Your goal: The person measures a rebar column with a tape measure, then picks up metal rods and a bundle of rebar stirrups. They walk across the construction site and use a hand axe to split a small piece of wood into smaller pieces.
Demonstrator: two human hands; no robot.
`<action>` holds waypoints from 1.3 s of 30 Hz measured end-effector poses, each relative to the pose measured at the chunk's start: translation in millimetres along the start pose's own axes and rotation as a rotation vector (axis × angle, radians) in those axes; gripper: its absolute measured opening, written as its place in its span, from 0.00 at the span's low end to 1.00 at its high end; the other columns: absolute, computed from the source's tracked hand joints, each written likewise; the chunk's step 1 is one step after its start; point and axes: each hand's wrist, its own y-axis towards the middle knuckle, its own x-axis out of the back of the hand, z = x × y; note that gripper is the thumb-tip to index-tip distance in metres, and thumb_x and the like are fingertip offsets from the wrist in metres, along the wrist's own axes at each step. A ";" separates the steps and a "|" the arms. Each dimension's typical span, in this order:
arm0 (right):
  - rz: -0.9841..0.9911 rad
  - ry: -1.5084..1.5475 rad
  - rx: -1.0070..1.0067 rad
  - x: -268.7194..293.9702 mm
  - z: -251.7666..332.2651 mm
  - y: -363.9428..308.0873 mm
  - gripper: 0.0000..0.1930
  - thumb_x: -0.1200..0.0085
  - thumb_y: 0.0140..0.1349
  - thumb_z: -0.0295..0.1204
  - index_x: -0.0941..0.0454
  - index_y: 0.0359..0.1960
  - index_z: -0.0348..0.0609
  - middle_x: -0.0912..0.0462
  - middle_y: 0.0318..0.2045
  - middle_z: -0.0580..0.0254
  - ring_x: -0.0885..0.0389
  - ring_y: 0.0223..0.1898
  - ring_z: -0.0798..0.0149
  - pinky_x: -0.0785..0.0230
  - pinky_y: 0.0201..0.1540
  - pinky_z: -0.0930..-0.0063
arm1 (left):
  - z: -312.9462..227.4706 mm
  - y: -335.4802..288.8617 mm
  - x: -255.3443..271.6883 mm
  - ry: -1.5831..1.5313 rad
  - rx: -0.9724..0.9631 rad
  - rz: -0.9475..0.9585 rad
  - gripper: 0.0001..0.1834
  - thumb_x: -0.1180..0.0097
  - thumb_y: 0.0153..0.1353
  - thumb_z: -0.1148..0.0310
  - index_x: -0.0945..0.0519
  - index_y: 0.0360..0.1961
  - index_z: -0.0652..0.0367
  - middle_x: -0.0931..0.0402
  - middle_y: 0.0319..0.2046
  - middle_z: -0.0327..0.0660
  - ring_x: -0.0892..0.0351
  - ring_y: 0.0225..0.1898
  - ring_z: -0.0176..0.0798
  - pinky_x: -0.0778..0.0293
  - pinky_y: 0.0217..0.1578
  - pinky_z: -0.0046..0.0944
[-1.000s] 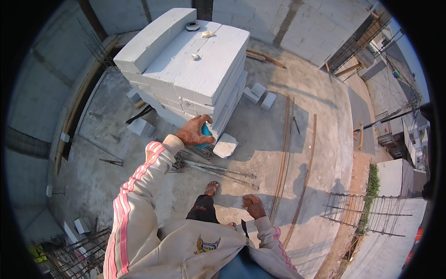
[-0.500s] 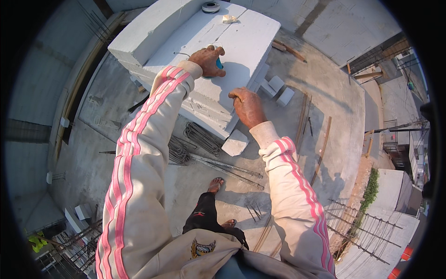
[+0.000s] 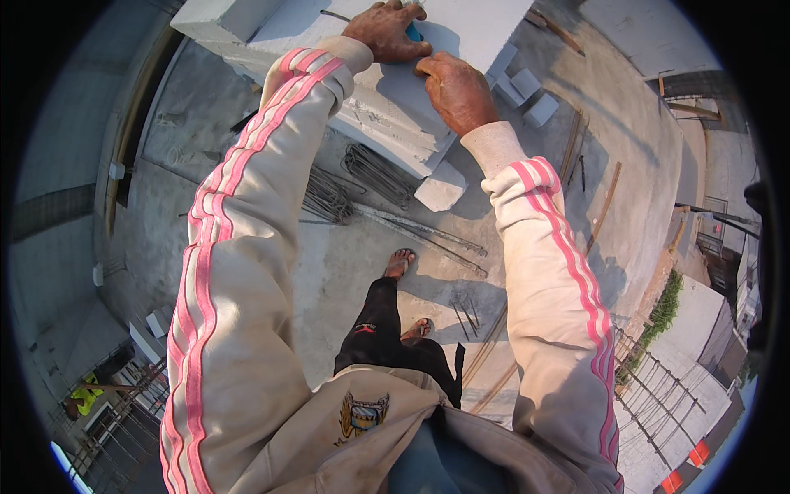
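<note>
At the top of the view my left hand (image 3: 385, 33) is closed around a small teal thing (image 3: 414, 33), its kind mostly hidden by the fingers. It is on or just over the top of a stack of white blocks (image 3: 387, 115). Close beside it, to the right and nearer to me, my right hand (image 3: 459, 89) is closed, thumb and forefinger pinched together by the teal thing. Whatever that pinch holds, if anything, is too small to make out. A thin dark bent rod or wire (image 3: 334, 15) lies on the block left of my left hand.
Below the stack, bundles of bent steel bars (image 3: 377, 174) and a broken white block (image 3: 441, 188) lie on the concrete floor. Loose white blocks (image 3: 525, 84) sit to the right. Long thin rods (image 3: 424, 230) lie near my feet. Rebar mesh (image 3: 658, 379) stands at lower right.
The view has tilted down, so the stack and hands sit higher in it. My right hand has come closer to my left hand and the teal thing. My left hand still grips it.
</note>
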 end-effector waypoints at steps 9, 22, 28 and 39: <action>-0.083 0.444 -0.277 9.3 -6.8 -16.4 0.10 0.44 0.66 0.25 0.12 0.45 0.46 0.12 0.41 0.53 0.12 0.44 0.51 0.20 0.53 0.60 | -45.5 -30.1 23.0 0.157 0.000 -0.192 0.38 0.33 0.58 0.41 0.24 0.65 0.48 0.22 0.58 0.52 0.22 0.60 0.58 0.23 0.58 0.56; -0.323 0.991 -1.260 -44.0 -146.0 -446.8 0.10 0.48 0.61 0.19 0.15 0.39 0.36 0.15 0.32 0.62 0.18 0.30 0.68 0.25 0.37 0.74 | -235.5 -203.0 -80.2 -1.228 0.234 0.401 0.27 0.40 0.62 0.59 0.23 0.58 0.64 0.21 0.44 0.47 0.23 0.43 0.38 0.26 0.46 0.39; -0.212 1.069 -1.557 -166.6 -190.0 -565.7 0.07 0.44 0.62 0.22 0.14 0.38 0.40 0.14 0.33 0.63 0.13 0.33 0.67 0.27 0.28 0.76 | -266.0 -269.7 -343.7 -1.327 0.858 0.739 0.24 0.44 0.65 0.55 0.21 0.57 0.59 0.21 0.46 0.47 0.21 0.47 0.42 0.25 0.48 0.39; -0.065 0.597 -1.528 -381.7 -349.4 -746.3 0.11 0.44 0.58 0.29 0.12 0.38 0.44 0.11 0.35 0.49 0.11 0.38 0.48 0.21 0.41 0.60 | -292.1 -236.7 -674.6 -0.413 0.135 0.732 0.40 0.29 0.53 0.48 0.27 0.65 0.54 0.29 0.60 0.55 0.27 0.61 0.61 0.28 0.60 0.55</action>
